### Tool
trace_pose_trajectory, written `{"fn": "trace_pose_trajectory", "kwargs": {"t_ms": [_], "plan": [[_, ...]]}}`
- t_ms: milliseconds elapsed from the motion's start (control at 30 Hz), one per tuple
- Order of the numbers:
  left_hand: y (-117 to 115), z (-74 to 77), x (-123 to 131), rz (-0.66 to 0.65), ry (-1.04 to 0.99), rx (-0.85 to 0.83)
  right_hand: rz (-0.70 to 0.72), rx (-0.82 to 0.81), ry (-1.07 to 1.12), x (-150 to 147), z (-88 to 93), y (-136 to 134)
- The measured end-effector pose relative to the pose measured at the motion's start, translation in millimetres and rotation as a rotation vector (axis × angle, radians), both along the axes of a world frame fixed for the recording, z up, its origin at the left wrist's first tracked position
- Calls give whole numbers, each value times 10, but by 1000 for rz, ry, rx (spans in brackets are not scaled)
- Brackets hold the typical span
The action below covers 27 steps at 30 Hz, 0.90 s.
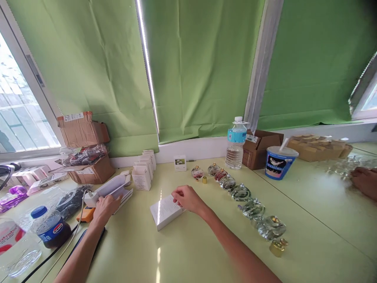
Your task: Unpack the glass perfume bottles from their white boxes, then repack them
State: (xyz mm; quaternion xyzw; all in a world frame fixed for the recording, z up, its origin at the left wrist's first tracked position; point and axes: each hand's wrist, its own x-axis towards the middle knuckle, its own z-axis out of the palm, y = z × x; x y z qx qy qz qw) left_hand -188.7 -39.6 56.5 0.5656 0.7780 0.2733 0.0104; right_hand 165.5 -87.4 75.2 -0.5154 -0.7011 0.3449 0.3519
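Note:
My left hand [107, 208] reaches in among white cartons [112, 188] on the left of the table, its fingers closed on one of them beside a white charger plug [91, 199]. In the middle, a white box [166, 212] with fine print on top lies flat. My right hand [188, 199] is over its far right end, fingers curled together; whether they grip anything is hidden. Beyond stand several upright white boxes [142, 177] in a row and a small picture card [180, 163]. Several glass perfume bottles [240, 192] run in a diagonal line to the right, with gold caps [277, 248] nearby.
A cola bottle [50, 228], an orange device [86, 214], cables and cardboard boxes [91, 171] crowd the left. At the back right stand a water bottle [235, 145], a brown carton [259, 149] and a blue cup [279, 163]. Another person's hand [365, 181] is at far right.

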Motion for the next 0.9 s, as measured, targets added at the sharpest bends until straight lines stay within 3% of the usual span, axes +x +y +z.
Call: {"fn": "trace_pose_trajectory", "kwargs": {"t_ms": [233,433,500,567,667,733,900], "plan": [[-182,143,158,116,326,-60,-204,25,-233,40,-28,-10],[-359,319,264,134,448,-69,-110,-106,-256,-31,-129,-93],[-440,368,374,97,469,-57,-80,-149,-210,-77,-147,-98],[-534,376,554,-61,435,-24,-62,-172,-153,-119,-139,-89],[-672,266,911,-428,220,10,-49,-146,-73,-178,-73,-84],[-739,124,1153,-572,149,44,-55,-66,-36,-224,-17,-112],[-730,-184,1521,-575,89,186,-27,278,-34,-346,57,-248]]}}
